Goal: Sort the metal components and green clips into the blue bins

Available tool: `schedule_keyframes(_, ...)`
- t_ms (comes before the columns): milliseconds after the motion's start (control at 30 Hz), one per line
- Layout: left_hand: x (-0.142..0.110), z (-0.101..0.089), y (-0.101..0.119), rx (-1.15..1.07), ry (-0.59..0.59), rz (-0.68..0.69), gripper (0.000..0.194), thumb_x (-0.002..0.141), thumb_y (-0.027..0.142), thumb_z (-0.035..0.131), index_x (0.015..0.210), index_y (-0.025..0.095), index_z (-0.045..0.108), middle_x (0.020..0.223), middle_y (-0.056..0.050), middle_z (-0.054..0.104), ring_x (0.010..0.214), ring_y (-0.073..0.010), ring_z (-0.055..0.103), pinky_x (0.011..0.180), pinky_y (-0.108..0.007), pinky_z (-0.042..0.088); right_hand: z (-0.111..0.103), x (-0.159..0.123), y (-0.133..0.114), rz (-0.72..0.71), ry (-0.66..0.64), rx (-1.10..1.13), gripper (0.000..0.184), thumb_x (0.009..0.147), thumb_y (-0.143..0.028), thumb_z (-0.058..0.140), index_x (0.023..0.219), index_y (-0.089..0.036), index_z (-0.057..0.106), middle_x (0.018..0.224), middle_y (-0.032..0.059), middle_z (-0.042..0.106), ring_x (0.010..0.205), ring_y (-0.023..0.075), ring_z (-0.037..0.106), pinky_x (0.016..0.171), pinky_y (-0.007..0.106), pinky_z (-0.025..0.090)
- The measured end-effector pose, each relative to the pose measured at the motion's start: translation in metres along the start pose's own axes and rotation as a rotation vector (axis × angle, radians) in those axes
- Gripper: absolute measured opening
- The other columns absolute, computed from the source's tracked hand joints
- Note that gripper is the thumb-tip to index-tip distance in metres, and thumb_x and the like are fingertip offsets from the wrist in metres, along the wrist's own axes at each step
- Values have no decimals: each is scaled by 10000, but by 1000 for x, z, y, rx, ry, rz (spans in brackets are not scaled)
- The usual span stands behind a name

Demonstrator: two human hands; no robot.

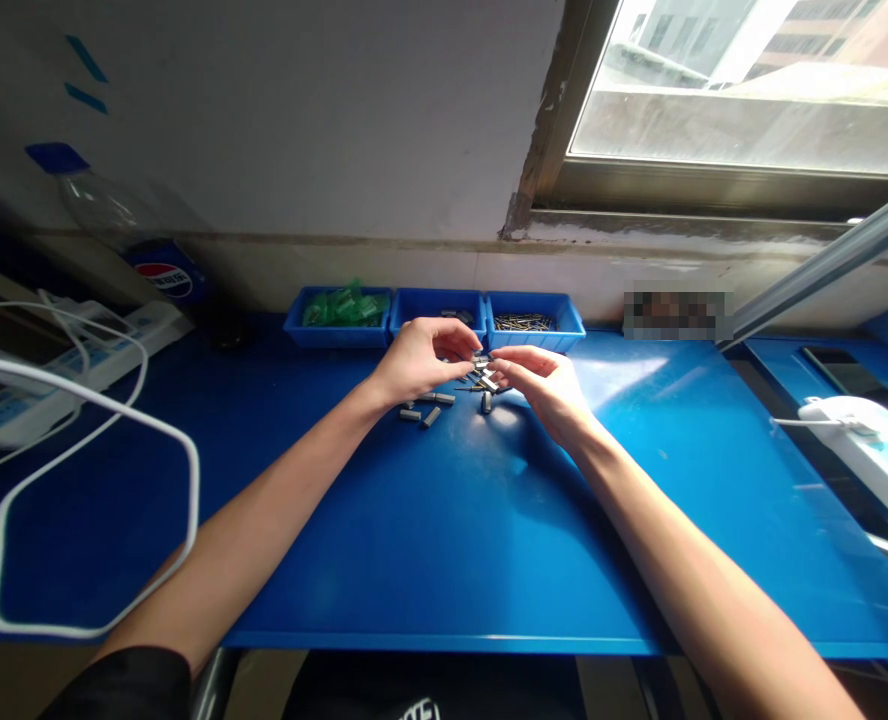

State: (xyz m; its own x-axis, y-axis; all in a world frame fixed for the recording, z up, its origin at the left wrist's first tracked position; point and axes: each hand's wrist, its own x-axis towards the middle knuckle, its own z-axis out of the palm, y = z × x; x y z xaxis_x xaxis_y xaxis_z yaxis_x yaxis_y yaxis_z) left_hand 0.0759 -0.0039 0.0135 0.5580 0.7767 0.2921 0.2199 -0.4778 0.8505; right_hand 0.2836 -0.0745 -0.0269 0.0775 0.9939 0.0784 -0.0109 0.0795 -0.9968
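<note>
My left hand (435, 352) and my right hand (541, 385) meet above the middle of the blue table (414, 540). The fingertips of each are closed in a pinch, nearly touching one another. Whatever small part they hold is too small and too covered to name. Below and around the fingers lie several short grey metal pieces, among them one standing piece (487, 403) and one lying piece (431, 417). A few thin pins (468, 388) are scattered under the fingertips.
Along the wall stand a blue bin (294, 328) with green bags, a middle bin (403, 325) with grey pieces, and a right bin (573, 322) with thin metal pins. A cola bottle (166, 270), power strip (136, 335) and looped white cable (193, 470) are left; another power strip (875, 430) is right.
</note>
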Motion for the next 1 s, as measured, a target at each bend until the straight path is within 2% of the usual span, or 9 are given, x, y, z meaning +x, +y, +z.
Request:
schedule_keyframes(100,-1,-2,-7,227,-26,37,174,787,162,722,959,165,750,921,-48,795,849,-195,758,811,-294,604,-1,1,0,-37,75,-25,295,821,-501,831,1009,-275,808,974,48,825,895,277,786,922,472,634)
schedule_keyframes(167,-2,-3,-11,356,-73,47,200,810,129,688,991,177,757,966,-48,802,890,-203,757,839,-301,586,-3,2,-1,-86,130,-3,292,838,-470,815,1061,-282,799,1088,55,820,973,288,786,953,476,628)
schedule_keyframes(267,-2,-2,-17,478,-156,46,235,832,102,669,1029,185,767,1040,-60,805,967,-227,751,886,-321,566,-6,3,-3,-133,155,55,408,831,-409,820,1215,-286,755,1322,67,756,1157,306,748,1024,489,602)
schedule_keyframes(367,-3,0,-20,557,-193,55,224,855,103,669,1030,195,775,1044,-66,799,990,-241,737,887,-326,557,-8,4,-4,-116,144,58,507,813,-393,825,1295,-283,713,1432,84,694,1228,316,719,1059,501,583)
schedule_keyframes(633,-4,7,-16,666,-232,9,219,890,100,670,1057,213,756,982,-67,774,991,-256,708,829,-307,541,-4,1,-7,-85,146,33,423,815,-403,801,1209,-262,736,1357,98,728,1061,291,763,956,477,621)
schedule_keyframes(800,-5,7,-10,732,-264,0,237,950,111,599,1126,179,742,1077,-111,739,1044,-274,696,862,-335,560,-4,2,-6,-79,138,30,404,810,-406,802,1179,-253,742,1322,98,740,1007,272,763,921,467,626)
schedule_keyframes(900,-4,4,-11,670,-236,22,287,994,140,546,1198,169,744,1148,-120,712,1057,-256,704,921,-337,565,-4,2,-5,-81,138,17,398,815,-418,796,1171,-249,740,1314,97,743,996,263,758,908,455,628)
schedule_keyframes(1000,-2,-1,-9,558,-180,76,298,1017,174,516,1177,158,766,1129,-118,702,994,-224,714,930,-326,568,-4,3,-4,-80,141,21,382,810,-410,801,1153,-249,747,1286,93,754,962,253,757,885,440,632)
